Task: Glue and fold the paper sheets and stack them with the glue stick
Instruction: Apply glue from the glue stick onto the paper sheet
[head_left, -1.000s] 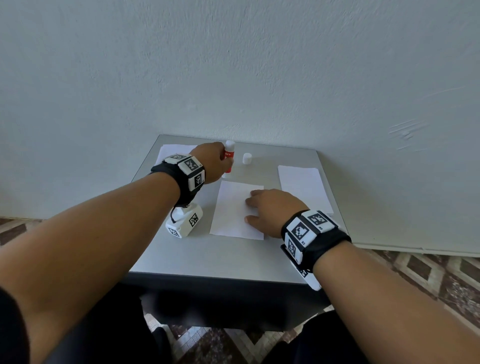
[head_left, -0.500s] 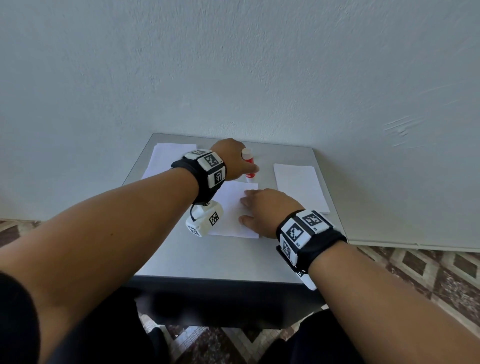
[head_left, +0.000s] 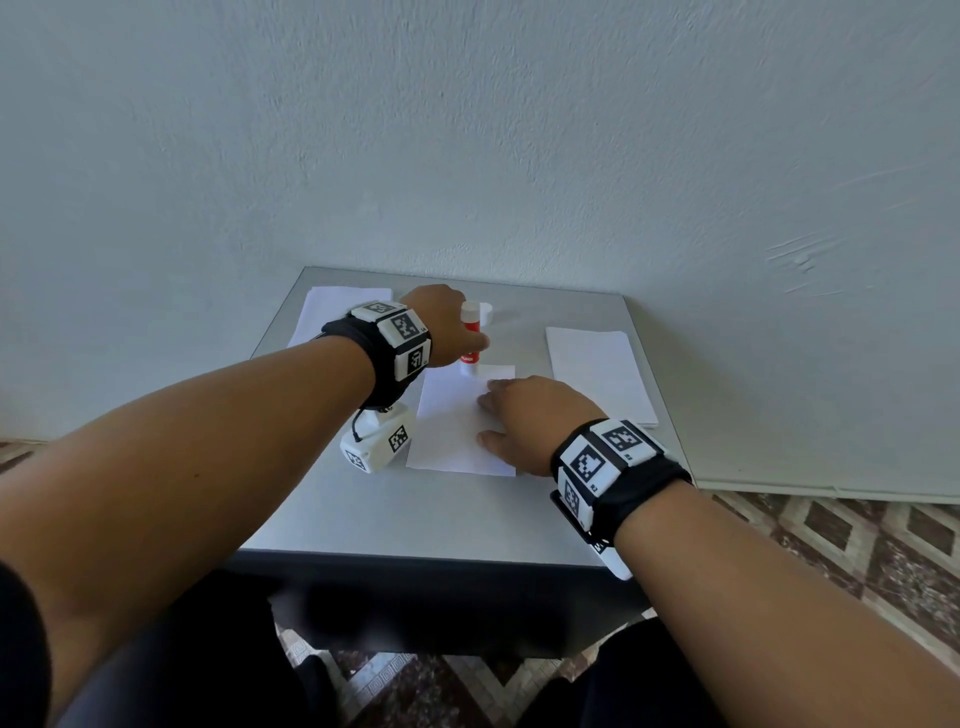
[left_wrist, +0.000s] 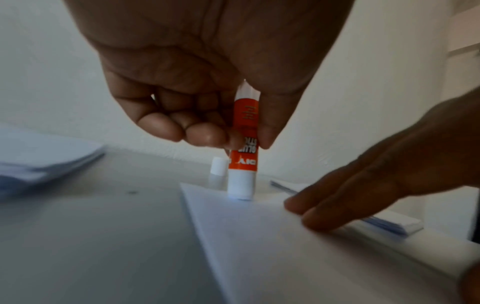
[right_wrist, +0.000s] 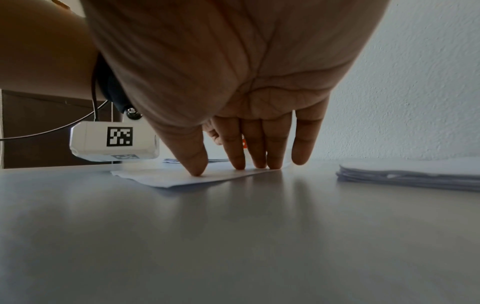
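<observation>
Head view: glue stick (head_left: 470, 338) in L hand (head_left: 447, 325), R hand (head_left: 524, 421) pinning sheet (head_left: 452, 431).

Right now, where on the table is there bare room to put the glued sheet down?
Bare table runs along the near edge, below the sheet. A narrower strip lies between the sheet and the right stack. The far middle is crowded: glue stick, its cap, left hand.
</observation>
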